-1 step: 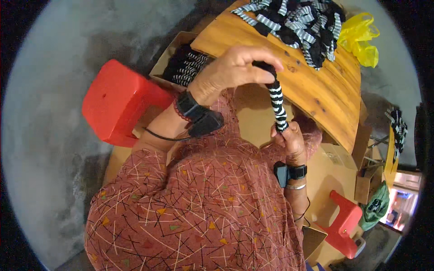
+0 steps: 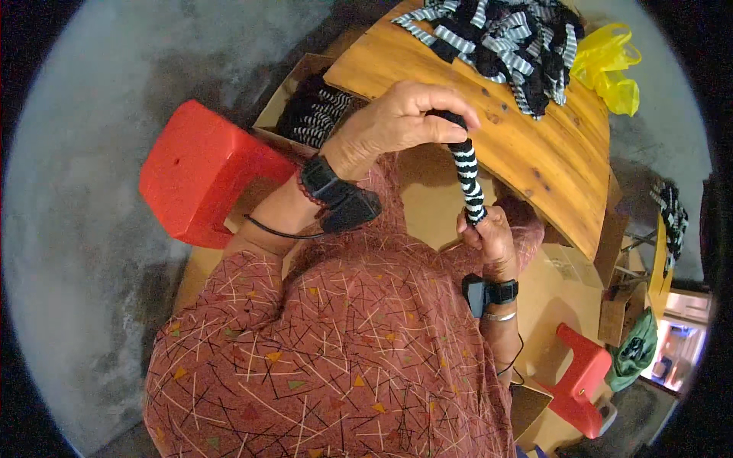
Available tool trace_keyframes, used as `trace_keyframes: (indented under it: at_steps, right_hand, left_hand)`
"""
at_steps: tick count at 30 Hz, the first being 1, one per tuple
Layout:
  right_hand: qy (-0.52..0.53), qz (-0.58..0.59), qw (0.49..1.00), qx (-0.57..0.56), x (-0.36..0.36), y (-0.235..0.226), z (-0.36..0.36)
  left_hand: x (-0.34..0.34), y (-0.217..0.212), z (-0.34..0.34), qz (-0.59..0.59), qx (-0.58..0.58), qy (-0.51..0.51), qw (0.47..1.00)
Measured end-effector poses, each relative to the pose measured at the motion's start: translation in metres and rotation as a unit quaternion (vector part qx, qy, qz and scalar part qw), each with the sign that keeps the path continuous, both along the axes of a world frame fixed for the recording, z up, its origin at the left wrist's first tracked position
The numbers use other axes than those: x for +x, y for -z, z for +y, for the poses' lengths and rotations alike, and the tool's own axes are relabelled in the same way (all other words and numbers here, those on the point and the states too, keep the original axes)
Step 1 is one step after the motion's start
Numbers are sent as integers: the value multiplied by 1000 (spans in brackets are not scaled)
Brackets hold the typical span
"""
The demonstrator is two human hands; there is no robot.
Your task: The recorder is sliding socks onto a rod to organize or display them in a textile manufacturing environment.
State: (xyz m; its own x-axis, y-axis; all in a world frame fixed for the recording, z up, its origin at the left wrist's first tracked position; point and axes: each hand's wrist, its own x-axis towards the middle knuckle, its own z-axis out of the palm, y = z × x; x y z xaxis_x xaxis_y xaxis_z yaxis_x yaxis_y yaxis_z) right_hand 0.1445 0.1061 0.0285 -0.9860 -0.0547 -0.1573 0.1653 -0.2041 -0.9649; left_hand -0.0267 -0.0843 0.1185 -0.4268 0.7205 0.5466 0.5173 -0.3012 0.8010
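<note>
Striped black and white, the cloth band (image 2: 467, 179) is pulled straight between my two hands, in the air over my lap, just in front of the wooden tabletop (image 2: 534, 153). My left hand (image 2: 401, 122) is curled tight on the top end. My right hand (image 2: 489, 233) squeezes the bottom end in a closed fist. Nothing looks different from the other picture taken at this same moment: same hold, same stretch, so the work is at the same spot. More striped bands (image 2: 504, 38) lie piled on the tabletop. Some sit in a cardboard box (image 2: 313, 111) beside the red stool (image 2: 202, 172).
</note>
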Motion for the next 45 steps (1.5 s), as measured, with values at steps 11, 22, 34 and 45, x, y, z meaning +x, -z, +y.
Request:
trace_keyframes:
  at_steps: [11,22,34,45]
  right_hand:
    - [81,79,974,194,9,-7,16]
    - [119,-9,988,-103,2,0,-24]
    - [153,57,958,237,4,-19,1]
    - [138,-47,983,-109,0,-8,-29]
  left_hand:
    - [7,6,15,-150,-22,-50,987]
    - [37,19,54,-333,143,-51,931]
    - [15,3,29,-293,89,-120,944]
    - [43,16,63,-238,153,-187,941]
